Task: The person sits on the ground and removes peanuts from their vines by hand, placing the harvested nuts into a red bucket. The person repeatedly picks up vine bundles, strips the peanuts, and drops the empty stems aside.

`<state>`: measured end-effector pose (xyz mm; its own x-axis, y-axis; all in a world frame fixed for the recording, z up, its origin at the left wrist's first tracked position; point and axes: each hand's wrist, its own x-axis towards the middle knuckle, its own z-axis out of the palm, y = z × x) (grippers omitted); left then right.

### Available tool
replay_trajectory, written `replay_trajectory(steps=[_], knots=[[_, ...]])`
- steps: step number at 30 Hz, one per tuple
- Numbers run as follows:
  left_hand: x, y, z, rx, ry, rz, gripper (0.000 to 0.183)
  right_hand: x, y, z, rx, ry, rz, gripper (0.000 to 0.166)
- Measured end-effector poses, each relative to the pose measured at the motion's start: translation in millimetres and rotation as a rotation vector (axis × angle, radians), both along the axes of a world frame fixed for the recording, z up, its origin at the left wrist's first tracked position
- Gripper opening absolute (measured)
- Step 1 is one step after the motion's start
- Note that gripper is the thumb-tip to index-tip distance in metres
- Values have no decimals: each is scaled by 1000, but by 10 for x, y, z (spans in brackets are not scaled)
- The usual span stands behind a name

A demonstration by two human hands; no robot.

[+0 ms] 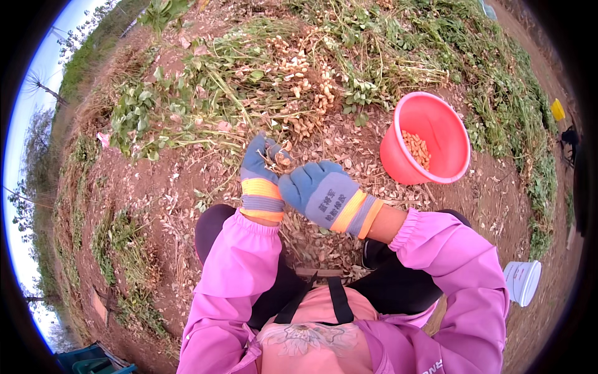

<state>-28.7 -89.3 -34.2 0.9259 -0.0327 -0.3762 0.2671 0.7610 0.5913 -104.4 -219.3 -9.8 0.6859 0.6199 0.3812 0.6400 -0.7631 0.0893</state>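
Both hands wear blue-grey coated work gloves with orange and grey cuffs. My left hand [261, 163] is closed on the dry root end of a peanut plant [281, 161], whose pale pods and thin roots show at its fingertips. My right hand [317, 191] meets it from the right, its fingers curled near the pods; whether it holds a pod is hidden behind the glove. Beyond the hands lie pulled peanut plants with a heap of pods [303, 89] still on their roots. At the right stands a red plastic bucket [392, 154] with picked peanuts [416, 148] inside.
Long rows of pulled green plants [504, 103] curve along the right. Dry leaves and brown soil surround the bent legs. A white lidded bucket [518, 280] stands at the lower right, a yellow object [557, 110] farther off. A dark green container [96, 360] is at the lower left.
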Motion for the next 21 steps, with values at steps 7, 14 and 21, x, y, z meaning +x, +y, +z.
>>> replay_trajectory(steps=[7, 14, 21], knots=[[-35, 114, -93, -148, -101, -92, 16, 57, -91, -46, 529, 163, 23, 27], [29, 118, -144, -82, 16, 9, 16, 375, -587, 182, 1115, 750, -279, 11], [80, 245, -67, -34, 40, 32, 17, 530, -1681, 104, 303, 337, -644, 25]])
